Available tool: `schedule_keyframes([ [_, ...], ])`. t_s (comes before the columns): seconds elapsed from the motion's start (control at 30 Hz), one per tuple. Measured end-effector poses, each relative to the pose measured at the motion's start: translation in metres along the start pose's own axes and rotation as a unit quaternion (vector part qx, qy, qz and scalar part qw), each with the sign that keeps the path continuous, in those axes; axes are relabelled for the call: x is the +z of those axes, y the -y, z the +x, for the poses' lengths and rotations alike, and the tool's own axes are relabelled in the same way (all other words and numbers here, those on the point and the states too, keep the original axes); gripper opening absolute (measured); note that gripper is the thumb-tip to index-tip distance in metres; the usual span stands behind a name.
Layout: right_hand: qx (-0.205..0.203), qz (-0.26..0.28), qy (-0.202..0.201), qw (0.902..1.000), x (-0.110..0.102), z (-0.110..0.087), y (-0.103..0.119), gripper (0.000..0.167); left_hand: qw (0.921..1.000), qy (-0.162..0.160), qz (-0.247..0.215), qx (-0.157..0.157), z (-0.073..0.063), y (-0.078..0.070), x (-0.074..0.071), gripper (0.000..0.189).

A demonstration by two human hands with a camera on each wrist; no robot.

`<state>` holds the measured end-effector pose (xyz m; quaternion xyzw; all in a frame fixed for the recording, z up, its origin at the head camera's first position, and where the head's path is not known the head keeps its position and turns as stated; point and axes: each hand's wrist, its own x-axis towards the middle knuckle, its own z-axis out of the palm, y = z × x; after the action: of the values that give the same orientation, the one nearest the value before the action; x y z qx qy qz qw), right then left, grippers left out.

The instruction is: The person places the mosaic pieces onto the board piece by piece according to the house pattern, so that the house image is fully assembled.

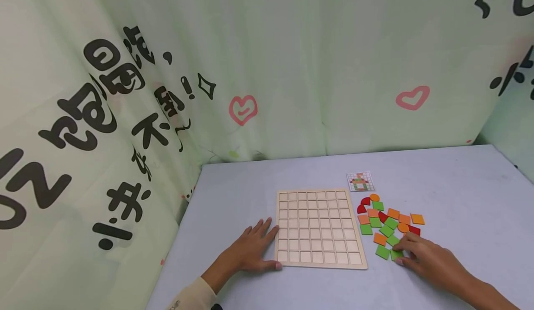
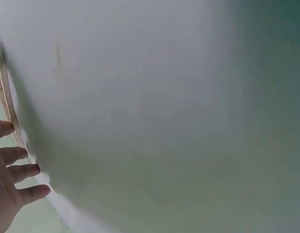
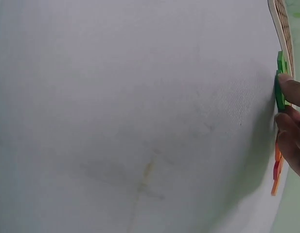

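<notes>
A wooden grid board (image 1: 319,229) with rows of square cells, bare of tiles, lies on the table. My left hand (image 1: 254,249) rests at its left edge with fingers spread, the thumb by the near corner. In the left wrist view the fingers of the left hand (image 2: 13,170) reach the board's rim. Right of the board, my right hand (image 1: 429,259) pinches a green square tile (image 1: 395,255) at the near end of a loose tile group. The right wrist view shows the thumb of the right hand (image 3: 293,131) against the green tile (image 3: 279,90), seen edge-on.
Several green squares (image 1: 382,252), orange squares (image 1: 417,219), red quarter-round pieces (image 1: 361,209) and orange discs (image 1: 374,198) lie loosely scattered. A small pattern card (image 1: 360,181) lies behind them. A printed curtain (image 1: 325,69) hangs behind the pale table (image 1: 467,189).
</notes>
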<state>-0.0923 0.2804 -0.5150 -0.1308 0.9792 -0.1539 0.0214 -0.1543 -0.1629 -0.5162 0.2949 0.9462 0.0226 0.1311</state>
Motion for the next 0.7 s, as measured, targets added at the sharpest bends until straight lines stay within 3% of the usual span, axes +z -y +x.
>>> schedule_keyframes([
  [0.37, -0.001, 0.052, -0.001, 0.9987, 0.0001, -0.0009, -0.0007, 0.042, 0.9997, 0.000, 0.023, 0.001, 0.0007, 0.0013, -0.0025, 0.101],
  [0.7, -0.003, 0.085, 0.052, 0.9950, -0.0062, -0.0008, -0.0064, 0.033, 0.9993, -0.009, 0.034, 0.008, -0.0006, 0.0013, -0.0034, 0.099],
])
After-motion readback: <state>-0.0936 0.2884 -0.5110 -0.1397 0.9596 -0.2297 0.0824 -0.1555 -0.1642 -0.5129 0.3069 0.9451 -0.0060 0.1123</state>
